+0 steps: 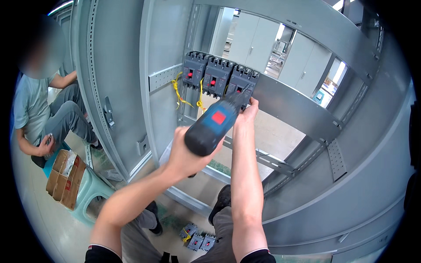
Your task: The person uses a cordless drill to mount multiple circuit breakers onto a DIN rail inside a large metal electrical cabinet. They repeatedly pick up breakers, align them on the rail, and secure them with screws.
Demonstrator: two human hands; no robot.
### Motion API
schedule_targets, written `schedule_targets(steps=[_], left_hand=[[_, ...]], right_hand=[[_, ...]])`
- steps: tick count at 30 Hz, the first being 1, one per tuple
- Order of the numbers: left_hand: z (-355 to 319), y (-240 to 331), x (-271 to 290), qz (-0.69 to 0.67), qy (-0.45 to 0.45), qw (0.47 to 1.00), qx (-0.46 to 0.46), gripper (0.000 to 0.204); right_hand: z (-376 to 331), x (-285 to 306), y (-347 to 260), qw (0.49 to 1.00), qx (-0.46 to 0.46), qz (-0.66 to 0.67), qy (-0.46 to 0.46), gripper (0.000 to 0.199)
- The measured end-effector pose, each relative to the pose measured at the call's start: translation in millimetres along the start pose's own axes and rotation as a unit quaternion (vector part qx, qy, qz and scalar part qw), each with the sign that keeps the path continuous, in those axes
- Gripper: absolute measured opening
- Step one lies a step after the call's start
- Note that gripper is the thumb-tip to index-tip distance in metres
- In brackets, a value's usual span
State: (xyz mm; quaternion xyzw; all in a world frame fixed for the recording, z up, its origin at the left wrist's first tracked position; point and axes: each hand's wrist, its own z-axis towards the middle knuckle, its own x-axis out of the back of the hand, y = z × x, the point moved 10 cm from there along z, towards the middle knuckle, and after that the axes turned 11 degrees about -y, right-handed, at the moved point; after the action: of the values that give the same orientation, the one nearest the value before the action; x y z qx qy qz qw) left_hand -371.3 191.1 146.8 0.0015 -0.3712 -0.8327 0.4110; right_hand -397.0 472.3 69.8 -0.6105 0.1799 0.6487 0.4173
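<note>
My left hand (186, 151) is closed round the grip of a black and blue cordless drill (212, 125), slightly blurred. The drill points up and away, its tip at the rightmost of three dark grey circuit breakers (246, 76). My right hand (246, 115) grips the lower edge of that breaker, with most of its fingers hidden behind the drill and the breaker. Beside it sit the middle breaker (212, 72) and the left breaker (193, 65), each with a red switch. Yellow wires (177, 90) hang from the row.
A grey metal cabinet frame (298, 103) surrounds the breakers, with an open door (114, 57) at left. Beyond it another person (37, 105) sits. A cardboard box (66, 179) rests on a green stool (94, 195). Several more breakers (197, 241) lie on the floor between my feet.
</note>
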Motion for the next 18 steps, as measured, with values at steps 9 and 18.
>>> schedule_targets(steps=[9, 18], left_hand=[[-57, -61, -7, -0.089, 0.024, 0.989, 0.118, 0.011], [-48, -78, -16, -0.054, 0.031, 0.991, 0.119, 0.016]], right_hand=[[-7, -4, 10, 1.000, -0.017, -0.021, 0.009, 0.040], [-12, -8, 12, 0.999, -0.033, -0.009, 0.012, 0.041]])
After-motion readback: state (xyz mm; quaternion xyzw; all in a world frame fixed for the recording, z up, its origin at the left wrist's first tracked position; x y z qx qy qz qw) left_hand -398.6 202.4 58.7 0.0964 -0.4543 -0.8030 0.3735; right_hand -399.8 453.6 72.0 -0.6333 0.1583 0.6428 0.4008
